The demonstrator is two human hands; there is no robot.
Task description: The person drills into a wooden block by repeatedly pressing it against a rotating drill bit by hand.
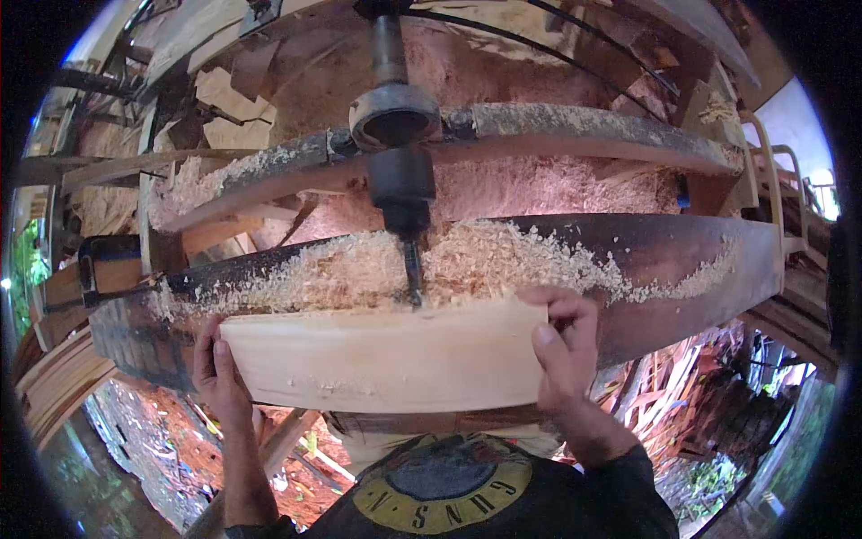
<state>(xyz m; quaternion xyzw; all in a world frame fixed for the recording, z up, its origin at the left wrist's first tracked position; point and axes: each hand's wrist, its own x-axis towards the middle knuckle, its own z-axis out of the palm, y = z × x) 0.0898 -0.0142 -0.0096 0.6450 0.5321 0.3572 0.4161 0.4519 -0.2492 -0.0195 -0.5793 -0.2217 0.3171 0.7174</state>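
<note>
A pale wooden board (386, 359) lies across the dark work table (700, 260) in front of my body. My left hand (218, 373) grips its left end, fingers bent round the edge. At the other end my right hand (567, 346) is closed on the board, thumb on the near side and fingers over the far corner. The drill bit (413, 274) comes down from a black chuck (401, 184) and meets the board's far edge near the middle. Wood chips hide the exact point of contact.
Wood shavings (503, 260) are heaped behind the board and trail along the table. A dusty wooden beam (602, 126) runs behind the drill spindle (389, 54). Stacked planks (63, 386) stand at the left. Scraps and shavings litter the ground below.
</note>
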